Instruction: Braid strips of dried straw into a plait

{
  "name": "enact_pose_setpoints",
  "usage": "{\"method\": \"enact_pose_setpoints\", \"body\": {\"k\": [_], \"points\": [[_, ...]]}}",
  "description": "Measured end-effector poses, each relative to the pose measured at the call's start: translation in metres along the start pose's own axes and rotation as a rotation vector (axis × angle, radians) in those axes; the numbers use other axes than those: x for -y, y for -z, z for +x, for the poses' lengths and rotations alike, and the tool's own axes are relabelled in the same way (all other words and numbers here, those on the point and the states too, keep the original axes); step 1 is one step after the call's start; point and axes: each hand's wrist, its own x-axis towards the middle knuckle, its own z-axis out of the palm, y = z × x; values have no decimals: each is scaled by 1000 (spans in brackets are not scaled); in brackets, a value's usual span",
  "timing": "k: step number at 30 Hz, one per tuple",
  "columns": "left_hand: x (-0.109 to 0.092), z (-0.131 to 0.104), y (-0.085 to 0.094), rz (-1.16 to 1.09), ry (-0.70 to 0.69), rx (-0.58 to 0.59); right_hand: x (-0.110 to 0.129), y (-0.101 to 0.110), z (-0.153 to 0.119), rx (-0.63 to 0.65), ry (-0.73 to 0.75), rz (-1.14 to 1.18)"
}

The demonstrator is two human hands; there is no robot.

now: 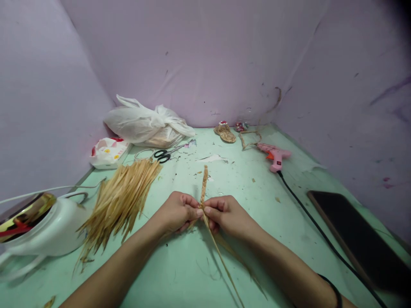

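Observation:
A short braid of straw-coloured fibre [204, 184] stands out beyond my fingertips at the middle of the green table [173, 265]. My left hand [181, 211] pinches the braid's near end between thumb and finger. Close beside it, my right hand [223, 214] is closed on the same spot, thumbs almost touching. Loose strands [221, 259] trail from between the hands toward the lower right. To the left of my left hand lies a spread bundle of dry fibre strips [123, 201]. Some fingers are hidden beneath both hands.
Black-handled scissors [162, 155], a white plastic bag [147, 126] and a small packet [109, 152] lie back left. A white lamp-like object [61, 226] sits left. Right are a pink glue gun [274, 156], its cord, and a dark phone [356, 235]; woven slippers [224, 132] lie behind.

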Motion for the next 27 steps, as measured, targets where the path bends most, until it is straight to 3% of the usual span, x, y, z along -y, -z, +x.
{"method": "enact_pose_setpoints", "body": {"k": [4, 9, 12, 15, 19, 25, 27], "points": [[1, 1, -5, 94, -35, -101, -5, 2, 0, -44, 44, -119], [9, -3, -12, 537, -248, -331, -16, 0, 1, -189, 108, -290], [10, -6, -13, 695, -285, -387, -15, 0, 0, -197, 176, -401], [8, -4, -11, 651, -253, -329, -9, 1, -1, -127, 212, -450], [7, 2, -5, 412, -185, -192, -3, 3, -3, -50, 165, -359], [2, 1, 4, 86, -80, 130, 0, 5, -1, -111, 1, -157], [0, 0, 5, 6, -28, 174, 2, 6, 0, -113, -30, -121]]}}
